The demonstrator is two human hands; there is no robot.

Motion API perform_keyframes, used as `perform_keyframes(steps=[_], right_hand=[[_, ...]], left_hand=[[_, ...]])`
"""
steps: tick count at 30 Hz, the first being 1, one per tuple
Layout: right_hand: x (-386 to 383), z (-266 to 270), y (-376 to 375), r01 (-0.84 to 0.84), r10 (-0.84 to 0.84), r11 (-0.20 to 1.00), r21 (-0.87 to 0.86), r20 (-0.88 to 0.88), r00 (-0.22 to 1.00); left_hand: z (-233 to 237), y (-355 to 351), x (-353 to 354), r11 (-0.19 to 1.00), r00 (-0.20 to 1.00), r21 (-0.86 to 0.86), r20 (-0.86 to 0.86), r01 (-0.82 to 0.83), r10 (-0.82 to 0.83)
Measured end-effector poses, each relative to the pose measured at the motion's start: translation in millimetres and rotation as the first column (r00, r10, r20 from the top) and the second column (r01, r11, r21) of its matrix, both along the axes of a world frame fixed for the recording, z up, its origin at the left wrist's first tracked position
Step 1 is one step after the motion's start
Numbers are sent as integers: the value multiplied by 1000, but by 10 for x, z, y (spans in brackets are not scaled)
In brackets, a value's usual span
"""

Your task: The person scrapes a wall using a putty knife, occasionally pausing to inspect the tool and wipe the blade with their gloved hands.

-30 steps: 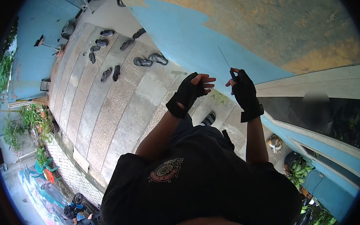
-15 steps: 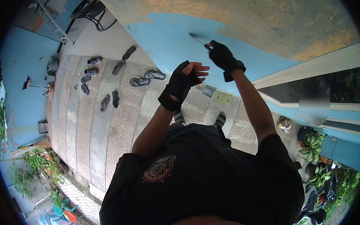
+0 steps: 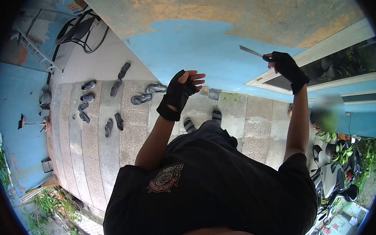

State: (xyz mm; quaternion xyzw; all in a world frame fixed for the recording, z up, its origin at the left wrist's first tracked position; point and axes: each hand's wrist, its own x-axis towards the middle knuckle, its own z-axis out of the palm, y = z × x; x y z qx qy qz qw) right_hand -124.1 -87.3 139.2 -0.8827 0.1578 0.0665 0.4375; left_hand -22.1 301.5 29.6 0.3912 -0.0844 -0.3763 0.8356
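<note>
My right hand (image 3: 285,69), in a black fingerless glove, is closed round the handle of a scraper (image 3: 251,51). Its thin flat blade points left, overlapping the blue part of the wall (image 3: 184,43) in this view. Higher up, that wall shows bare grey and tan patches with a ragged paint edge. My left hand (image 3: 182,92), gloved the same way, is raised in front of my chest with its fingers apart and loosely bent. Nothing shows in it.
Several sandals and shoes (image 3: 141,98) lie on the paved floor (image 3: 131,139) to the left. A white-framed window (image 3: 321,70) is set in the wall at right. Beyond are a chair (image 3: 79,31), a ladder (image 3: 38,51), a broom (image 3: 31,122), plants (image 3: 52,205) and a parked motorbike (image 3: 329,178).
My right hand has swung right with the scraper, away from the blue wall area toward the window. My left hand has shifted slightly left. The view has turned a little.
</note>
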Motion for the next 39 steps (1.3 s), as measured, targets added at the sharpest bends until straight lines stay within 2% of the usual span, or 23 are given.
perform_keyframes(steps=[3,6,7,8,9,10,11,12,13,15,17,18,19,21,22,23,26,28,30,31,33,35,39], right_hand=[[143,221,-133,120,-121,992,42,4,993],[778,-358,87,36,-29,998,-42,152,988],[1047,-690,388,-49,42,998,34,175,984],[1219,-1116,782,-241,310,945,-223,362,879],[1218,-1236,1190,-364,402,904,-222,160,902],[1191,-1398,1389,-596,621,757,-267,11,784],[1122,-1732,1463,-632,671,702,-327,7,741],[888,-1155,1719,-648,643,694,-313,-134,754],[834,-1338,1715,-597,583,793,-121,-135,801],[673,-1568,1526,-601,602,791,-116,-26,798],[510,-1589,1287,-456,443,883,-109,-122,888],[437,-1668,1178,-357,359,916,-182,-23,933],[355,-1567,1121,-278,293,933,-228,31,956],[258,-1320,988,-162,169,983,-82,86,982],[237,-1234,947,-172,179,981,-87,79,981],[230,-1165,905,-89,85,994,66,70,994],[190,-980,899,-10,-16,942,336,76,997],[225,-924,930,4,-66,814,581,84,994],[224,-858,896,12,-74,752,659,67,995],[244,-807,871,20,-100,678,735,66,993],[291,-770,759,72,-86,663,745,-20,996],[319,-905,573,-60,8,853,519,100,995],[461,-912,316,-159,146,946,284,66,987]], left_hand=[[61,-9,12,1000,1000,5,5,15,-15],[66,-7,4,1000,1000,0,-6,28,-28],[68,-7,8,999,999,-6,-8,37,-37],[74,-11,2,999,999,-4,-8,43,-43],[75,-15,-27,1000,1000,1,4,28,-28],[87,-24,-28,1000,1000,3,22,9,-9],[106,-22,-11,1000,1000,0,28,8,-8],[114,-13,-16,1000,1000,-1,25,0,0],[115,-7,-37,1000,1000,0,17,-10,10],[82,-11,-62,999,999,-19,13,-40,41],[-110,-16,-54,997,998,61,-16,-55,56],[-240,-46,-60,996,998,58,-25,-63,64],[-353,-89,-69,999,1000,33,-5,-20,20],[-481,-246,-58,1000,1000,4,12,16,-16],[-491,-413,-70,997,1000,75,2,10,-10],[-504,-594,-66,989,1000,145,-8,3,-2],[-451,-1187,30,997,998,82,-59,11,-6],[-360,-1560,80,999,995,28,-95,-15,18],[-275,-1882,114,963,985,-268,-173,-33,-15],[-317,-2025,152,961,982,-272,-187,-56,4],[-340,-2243,208,852,981,-519,-190,-74,-31],[-296,-2402,237,871,957,-464,-289,-163,25],[-356,-2629,328,823,958,-522,-273,-226,90]])
